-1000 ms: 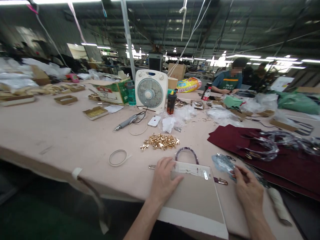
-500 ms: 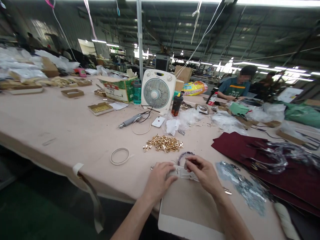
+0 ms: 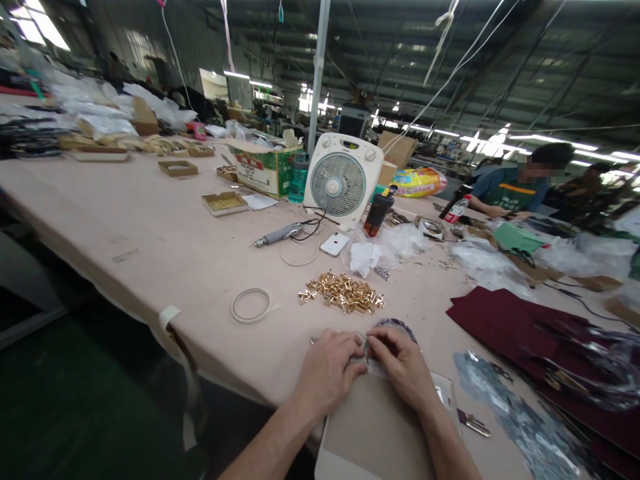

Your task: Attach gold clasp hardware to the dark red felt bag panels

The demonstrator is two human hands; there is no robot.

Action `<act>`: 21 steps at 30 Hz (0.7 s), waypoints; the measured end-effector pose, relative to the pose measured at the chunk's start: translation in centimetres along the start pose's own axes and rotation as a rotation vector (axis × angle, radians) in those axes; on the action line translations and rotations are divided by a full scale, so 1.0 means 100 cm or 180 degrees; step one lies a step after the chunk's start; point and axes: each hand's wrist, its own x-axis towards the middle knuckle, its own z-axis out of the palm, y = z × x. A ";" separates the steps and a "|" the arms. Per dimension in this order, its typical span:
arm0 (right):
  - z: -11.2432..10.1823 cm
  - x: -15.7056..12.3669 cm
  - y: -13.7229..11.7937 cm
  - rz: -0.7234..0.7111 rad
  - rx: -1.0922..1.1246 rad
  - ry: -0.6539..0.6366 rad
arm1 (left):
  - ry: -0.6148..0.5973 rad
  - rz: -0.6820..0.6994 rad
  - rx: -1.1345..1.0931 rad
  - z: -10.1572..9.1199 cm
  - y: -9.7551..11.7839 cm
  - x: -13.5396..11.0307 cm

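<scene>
Left hand (image 3: 327, 372) can pass over the tabletop (image 3: 150, 243); brass fittings (image 3: 343, 292) stand ahead.

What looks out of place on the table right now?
A pale strip hangs loose off the near edge of the table, dangling toward the floor instead of lying flat. Loose brass-coloured fittings also lie heaped directly on the tabletop, not in a tray.
</scene>
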 end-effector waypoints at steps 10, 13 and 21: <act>-0.011 0.003 0.007 0.0211 0.0551 -0.0014 | -0.0020 0.0080 0.0000 0.000 -0.001 -0.001; -0.017 0.001 0.005 0.0077 0.0544 -0.0143 | -0.0008 -0.0036 0.0029 0.002 -0.002 -0.001; -0.007 -0.001 -0.012 -0.0070 0.0081 -0.0608 | 0.0011 -0.0018 -0.0016 0.006 -0.004 0.002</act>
